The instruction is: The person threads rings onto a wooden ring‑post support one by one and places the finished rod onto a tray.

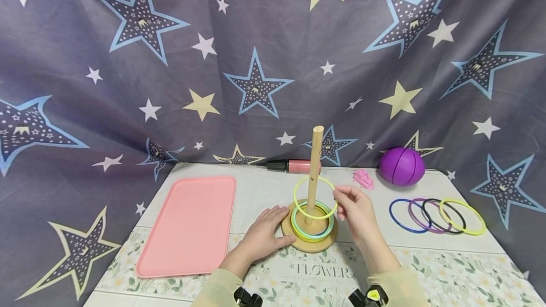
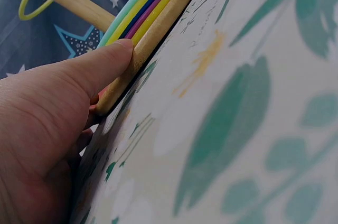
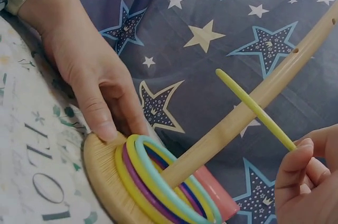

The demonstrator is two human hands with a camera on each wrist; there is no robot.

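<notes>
A wooden ring-toss stand (image 1: 313, 247), a round base with an upright peg (image 1: 314, 169), stands in front of me. Several rings lie stacked on the base, with a turquoise ring (image 3: 150, 167) on top of yellow, blue and purple ones. My left hand (image 1: 265, 231) holds the base's left side, its thumb (image 2: 113, 55) at the near rim. Between thumb and fingertips, my right hand (image 1: 356, 210) pinches a yellow ring (image 3: 253, 105). That ring encircles the peg above the stack, held at its right side.
At left lies a pink tray (image 1: 187, 226). Overlapping blue (image 1: 391, 219), purple, black and yellow rings (image 1: 484, 226) lie at right. A purple ball (image 1: 402, 166), a small pink toy (image 1: 363, 179) and a pink-and-black cylindrical object (image 1: 294, 166) sit along the back near the star-patterned curtain (image 1: 256, 141).
</notes>
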